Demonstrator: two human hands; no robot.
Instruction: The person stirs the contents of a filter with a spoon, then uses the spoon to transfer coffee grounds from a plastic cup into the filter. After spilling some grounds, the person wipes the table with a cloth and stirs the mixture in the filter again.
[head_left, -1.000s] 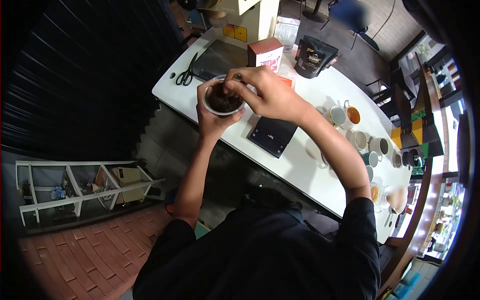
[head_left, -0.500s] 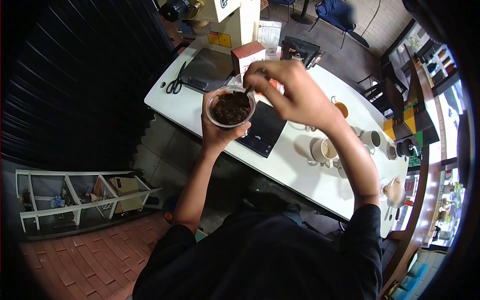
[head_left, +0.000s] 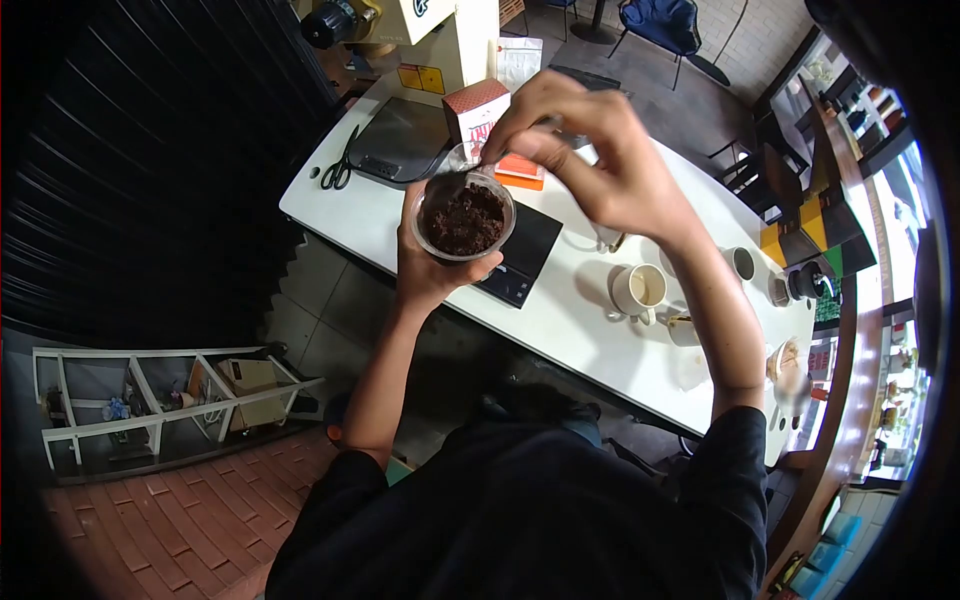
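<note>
My left hand (head_left: 430, 278) is wrapped round a clear plastic cup (head_left: 461, 256), holding it above the white table. Dark brown, crumbly stuff (head_left: 468, 222) fills much of the cup. From above, my right hand (head_left: 610, 160) pinches a dark spoon (head_left: 452, 186), which is blurred by motion. Its lower end is at the far left side of the cup's opening, and the fingers hide most of its handle. Partly beneath the cup lies a flat black scale (head_left: 535, 248). A red and white box (head_left: 474, 112) and an orange packet (head_left: 522, 172) are just behind my hands.
On the white table (head_left: 590, 350) stand a cream mug (head_left: 638, 290) and a dark-mouthed cup (head_left: 739, 264) to the right. Black scissors (head_left: 338, 174) lie beside a dark flat device (head_left: 405, 138) at the left. A pale machine (head_left: 480, 45) rises at the back.
My right hand has risen slightly, and the spoon's end has swung left across the cup's opening. The view has shifted a little; my left hand keeps its hold on the cup.
</note>
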